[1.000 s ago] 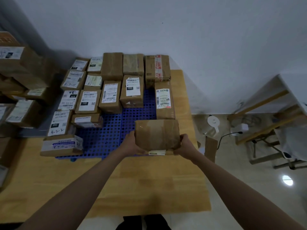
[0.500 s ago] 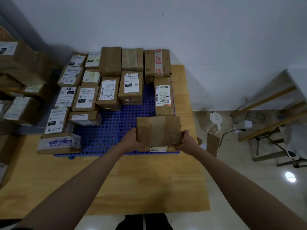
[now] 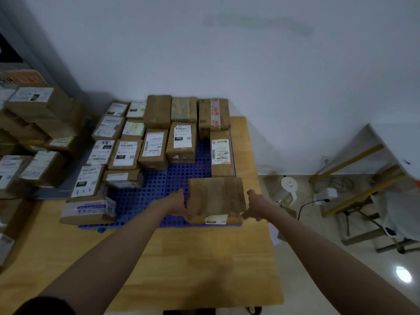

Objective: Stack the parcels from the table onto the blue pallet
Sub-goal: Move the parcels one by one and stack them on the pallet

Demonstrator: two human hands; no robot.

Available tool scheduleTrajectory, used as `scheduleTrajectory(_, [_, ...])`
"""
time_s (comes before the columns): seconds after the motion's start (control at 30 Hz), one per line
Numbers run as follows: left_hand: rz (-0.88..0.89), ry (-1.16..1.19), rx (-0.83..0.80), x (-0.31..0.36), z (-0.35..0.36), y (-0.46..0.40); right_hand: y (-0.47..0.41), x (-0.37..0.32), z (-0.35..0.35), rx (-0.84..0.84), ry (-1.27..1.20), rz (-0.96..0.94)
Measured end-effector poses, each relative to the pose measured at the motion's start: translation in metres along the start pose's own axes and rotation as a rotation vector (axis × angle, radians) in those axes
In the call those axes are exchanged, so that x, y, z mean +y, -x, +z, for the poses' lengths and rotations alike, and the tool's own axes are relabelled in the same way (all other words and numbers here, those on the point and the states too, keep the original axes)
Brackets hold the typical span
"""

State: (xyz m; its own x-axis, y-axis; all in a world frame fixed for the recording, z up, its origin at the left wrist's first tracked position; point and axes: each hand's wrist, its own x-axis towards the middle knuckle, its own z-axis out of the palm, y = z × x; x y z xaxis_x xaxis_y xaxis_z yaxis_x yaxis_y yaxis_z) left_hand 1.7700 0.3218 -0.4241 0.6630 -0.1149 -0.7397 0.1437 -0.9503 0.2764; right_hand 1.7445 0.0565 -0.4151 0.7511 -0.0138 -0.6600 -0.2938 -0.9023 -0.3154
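A brown taped parcel (image 3: 217,197) with a white label on its near face sits at the front right corner of the blue pallet (image 3: 145,196). My left hand (image 3: 176,203) grips its left side and my right hand (image 3: 255,204) grips its right side. Behind it stands a long labelled parcel (image 3: 220,153) along the pallet's right edge. Several other cardboard parcels fill the pallet's back and left, among them a labelled parcel (image 3: 181,142) in the middle and a white-wrapped parcel (image 3: 88,209) at the front left.
The pallet lies on a wooden table (image 3: 193,264). More cardboard boxes (image 3: 34,123) are piled at the left. On the floor to the right are a white fan (image 3: 288,185), cables and a wooden-legged table (image 3: 368,169).
The parcel moved forward and down from above the table edge onto the pallet's front right corner, with both hands still on its sides. The camera view shifted slightly.
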Motion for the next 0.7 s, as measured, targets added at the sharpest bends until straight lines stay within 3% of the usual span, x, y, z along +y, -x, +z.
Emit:
scheduleTrajectory(0.13, [-0.026, -0.115, -0.048, 0.001, -0.033, 0.030, 0.024, -0.020, -0.034, -0.036, 0.127, -0.029])
scheduleTrajectory(0.33, [-0.009, -0.171, 0.060, -0.021, -0.061, 0.069, 0.039, -0.077, -0.045, 0.032, 0.324, -0.163])
scheduleTrajectory(0.7, [-0.184, -0.039, 0.120, -0.157, -0.049, 0.172, 0.063, -0.239, 0.020, -0.171, 0.553, -0.494])
